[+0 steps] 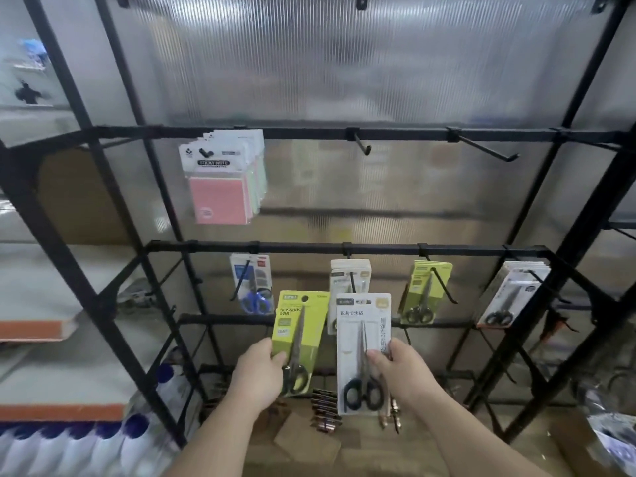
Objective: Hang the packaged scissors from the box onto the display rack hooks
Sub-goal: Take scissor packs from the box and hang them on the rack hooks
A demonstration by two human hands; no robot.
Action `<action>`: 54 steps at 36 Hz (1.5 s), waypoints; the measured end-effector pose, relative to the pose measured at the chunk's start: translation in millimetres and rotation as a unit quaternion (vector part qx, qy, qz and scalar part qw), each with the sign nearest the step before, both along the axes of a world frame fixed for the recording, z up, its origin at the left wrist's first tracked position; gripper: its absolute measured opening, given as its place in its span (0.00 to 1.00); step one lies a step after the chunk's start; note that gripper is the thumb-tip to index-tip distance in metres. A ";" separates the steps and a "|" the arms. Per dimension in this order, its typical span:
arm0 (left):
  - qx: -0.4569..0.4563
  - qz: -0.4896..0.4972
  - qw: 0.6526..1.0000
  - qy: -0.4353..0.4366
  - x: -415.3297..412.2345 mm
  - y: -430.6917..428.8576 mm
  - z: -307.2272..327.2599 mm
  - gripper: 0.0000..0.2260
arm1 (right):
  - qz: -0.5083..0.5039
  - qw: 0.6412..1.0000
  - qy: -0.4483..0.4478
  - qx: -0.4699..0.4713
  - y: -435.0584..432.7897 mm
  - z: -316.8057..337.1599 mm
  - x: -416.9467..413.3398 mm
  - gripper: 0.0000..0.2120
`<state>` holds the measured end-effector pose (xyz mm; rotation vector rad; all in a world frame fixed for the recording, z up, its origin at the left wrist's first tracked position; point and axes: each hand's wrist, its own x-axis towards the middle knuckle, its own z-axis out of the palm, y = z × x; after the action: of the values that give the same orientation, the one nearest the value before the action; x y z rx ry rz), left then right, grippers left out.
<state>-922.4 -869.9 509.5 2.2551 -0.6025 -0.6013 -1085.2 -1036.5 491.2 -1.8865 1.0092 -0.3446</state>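
My left hand (258, 373) grips a lime-green scissors pack (298, 325) by its lower left edge, held upright below the middle rail. My right hand (399, 370) pinches a white scissors pack (361, 342) with black-handled scissors at its right edge. Both packs are in front of the black display rack (344, 250). On that rail's hooks hang a blue-handled scissors pack (253, 284), a white pack (351, 275) directly behind the one I hold, green packs (425, 290) and grey packs (512, 294). The box is not clearly visible.
Sticky note packs (223, 177) hang from the upper rail. Two bare hooks (364, 146) (488, 149) stick out to their right. Bottles with blue caps (86, 442) stand at lower left. Small packaged items (323, 411) lie low behind my hands.
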 end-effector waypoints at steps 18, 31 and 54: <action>0.026 -0.032 0.999 -0.029 23.7 0.0 -13.2 0.08 | -0.022 0.998 0.050 0.008 -3.1 -11.7 19.7 0.08; 0.039 -0.027 0.999 -0.013 36.4 1.7 -26.3 0.06 | -0.036 0.997 0.059 0.021 -15.1 -26.4 33.4 0.10; 0.023 -0.017 0.999 0.019 57.5 -12.4 -44.3 0.08 | -0.049 0.993 0.102 0.016 -91.7 -48.4 111.4 0.14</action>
<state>-864.9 -882.3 465.3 2.2749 -0.6151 -0.6801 -973.8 -1128.3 442.8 -1.8750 1.2398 -0.1952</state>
